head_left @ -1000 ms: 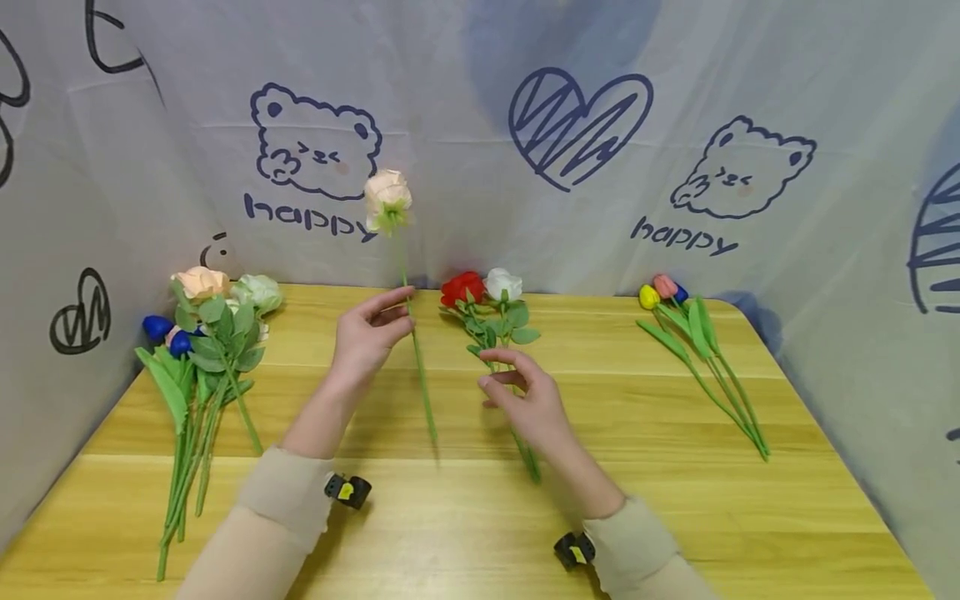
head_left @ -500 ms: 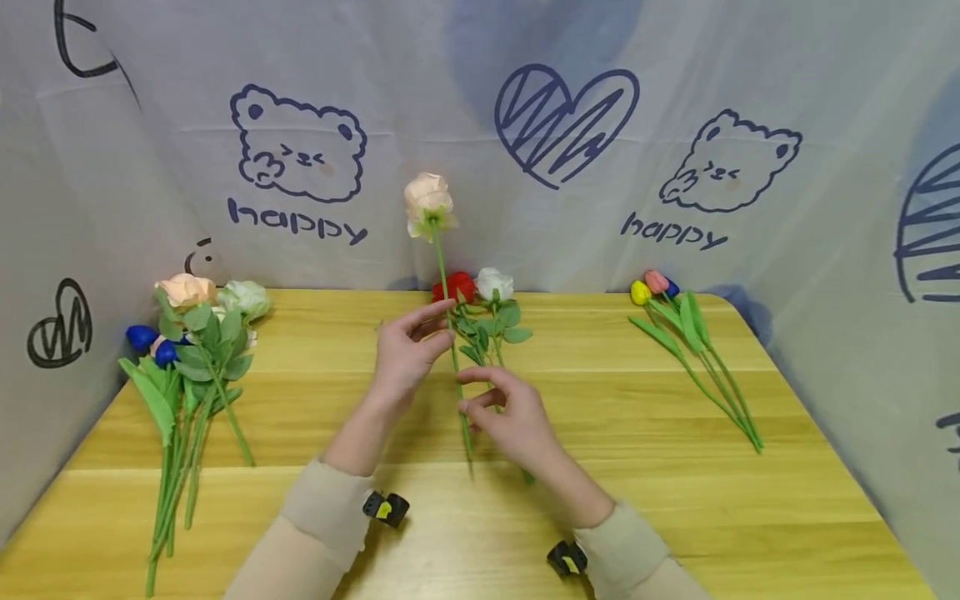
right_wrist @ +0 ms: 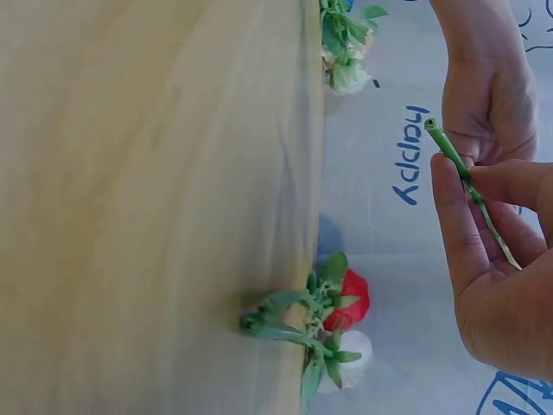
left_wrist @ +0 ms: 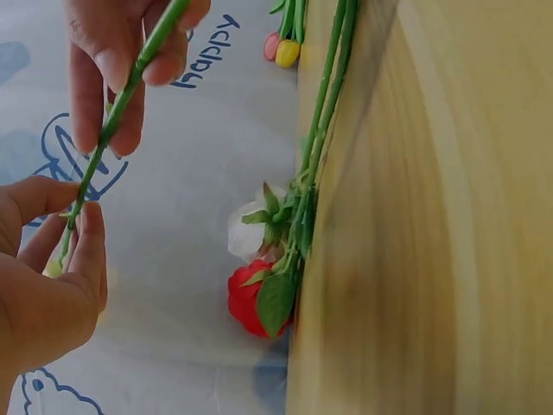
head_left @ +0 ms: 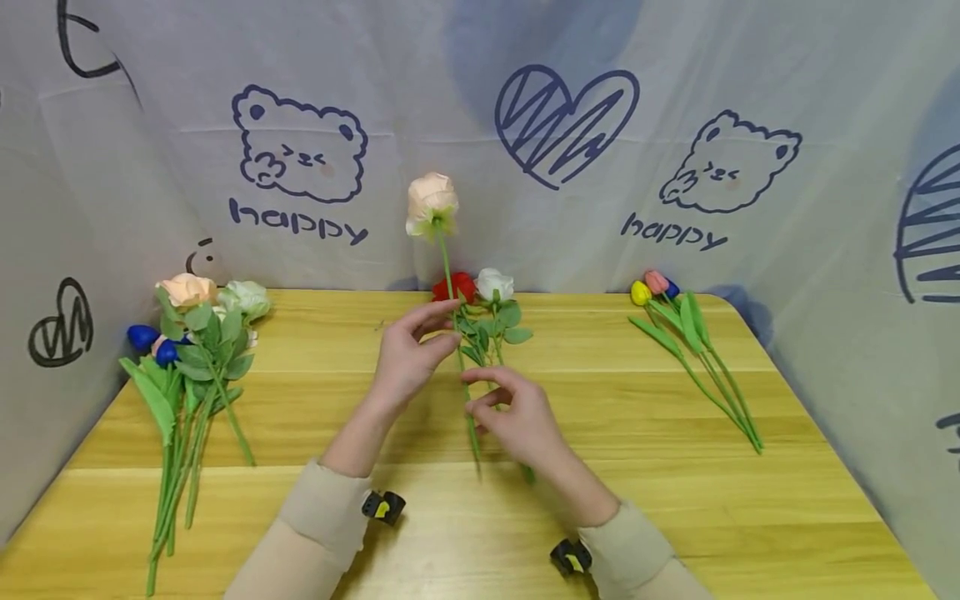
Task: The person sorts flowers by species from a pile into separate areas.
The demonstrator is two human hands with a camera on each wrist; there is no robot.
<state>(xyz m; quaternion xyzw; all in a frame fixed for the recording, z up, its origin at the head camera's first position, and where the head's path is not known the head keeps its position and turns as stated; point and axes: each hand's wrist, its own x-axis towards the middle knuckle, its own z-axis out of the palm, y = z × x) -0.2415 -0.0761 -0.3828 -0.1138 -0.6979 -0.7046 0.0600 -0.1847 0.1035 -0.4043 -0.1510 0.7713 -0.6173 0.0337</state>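
Note:
A pale peach rose [head_left: 432, 197] on a long green stem stands nearly upright above the table, its bloom in front of the back cloth. My left hand [head_left: 408, 354] pinches the stem partway down between thumb and fingers. Lower on the same stem, close to its cut end, the thumb and fingers of my right hand [head_left: 521, 417] also pinch it, as the right wrist view shows. Behind the hands lie a red rose [left_wrist: 251, 298] and a white rose [head_left: 495, 285], side by side on the table; the right hand partly covers their stems.
Several roses and blue tulips form a bunch [head_left: 202, 350] on the table's left side. Yellow, pink and blue tulips [head_left: 697, 333] lie at the right. A cloth [head_left: 450, 100] with bear and heart drawings hangs behind the wooden table [head_left: 675, 517].
My left hand has brought the peach rose rightward, in front of the red rose. My right hand, earlier apart from this stem, now pinches its lower part. Little differs over the last half second.

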